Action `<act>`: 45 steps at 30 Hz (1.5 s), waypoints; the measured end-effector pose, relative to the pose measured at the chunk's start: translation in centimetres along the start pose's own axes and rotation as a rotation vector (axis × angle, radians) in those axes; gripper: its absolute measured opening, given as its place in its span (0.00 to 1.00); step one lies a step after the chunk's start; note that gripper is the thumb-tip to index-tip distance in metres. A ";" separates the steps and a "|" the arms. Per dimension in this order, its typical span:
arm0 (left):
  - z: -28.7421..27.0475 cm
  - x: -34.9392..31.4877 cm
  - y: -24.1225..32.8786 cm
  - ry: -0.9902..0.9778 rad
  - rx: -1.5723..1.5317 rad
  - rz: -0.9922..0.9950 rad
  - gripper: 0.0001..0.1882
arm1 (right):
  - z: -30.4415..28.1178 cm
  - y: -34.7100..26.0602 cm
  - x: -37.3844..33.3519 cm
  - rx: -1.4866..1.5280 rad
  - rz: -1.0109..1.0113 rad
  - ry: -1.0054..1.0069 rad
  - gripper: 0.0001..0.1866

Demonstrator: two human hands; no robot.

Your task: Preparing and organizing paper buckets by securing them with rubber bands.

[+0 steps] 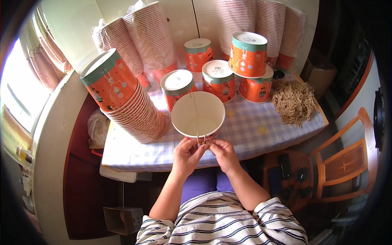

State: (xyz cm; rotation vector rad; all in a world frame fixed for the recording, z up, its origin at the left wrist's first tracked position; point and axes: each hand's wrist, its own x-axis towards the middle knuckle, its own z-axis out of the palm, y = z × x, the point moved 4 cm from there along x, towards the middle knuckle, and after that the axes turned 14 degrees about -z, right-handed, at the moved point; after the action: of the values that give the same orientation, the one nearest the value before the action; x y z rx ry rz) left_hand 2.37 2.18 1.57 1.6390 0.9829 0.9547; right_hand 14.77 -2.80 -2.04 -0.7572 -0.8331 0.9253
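Orange paper cup (198,114) with string (196,118), pinched by both hands (206,153)

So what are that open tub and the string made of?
The tub looks like coated paperboard: thin rolled rim, matte white inside, printed orange outside. The string, pinched by the left hand and right hand, seems tan twisted paper or fibre.

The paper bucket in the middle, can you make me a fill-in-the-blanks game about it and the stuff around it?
1. Both hands, left hand and right hand, pinch a thin ____ at the rim of the open paper bucket.
2. The tablecloth has a ____ pattern.
3. The pile of strings lies to the bucket's ____.

Missing words: string; checked; right
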 end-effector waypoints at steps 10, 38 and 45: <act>0.3 0.0 0.2 -0.020 -0.156 -0.019 0.03 | -0.1 -0.9 0.1 -0.247 -0.070 -0.029 0.11; 0.3 0.1 -0.5 -0.026 -0.187 -0.105 0.04 | -0.2 -1.3 0.2 -0.308 -0.131 -0.023 0.12; 0.4 -0.2 -0.3 -0.011 -0.240 -0.080 0.04 | -0.5 -0.8 0.1 -0.307 -0.140 0.004 0.13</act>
State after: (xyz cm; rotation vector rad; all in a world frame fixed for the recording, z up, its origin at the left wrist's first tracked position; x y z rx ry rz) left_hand 2.65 1.95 1.17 1.3938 0.8837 0.9687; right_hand 15.56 -3.16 -1.61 -0.9513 -1.0245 0.6778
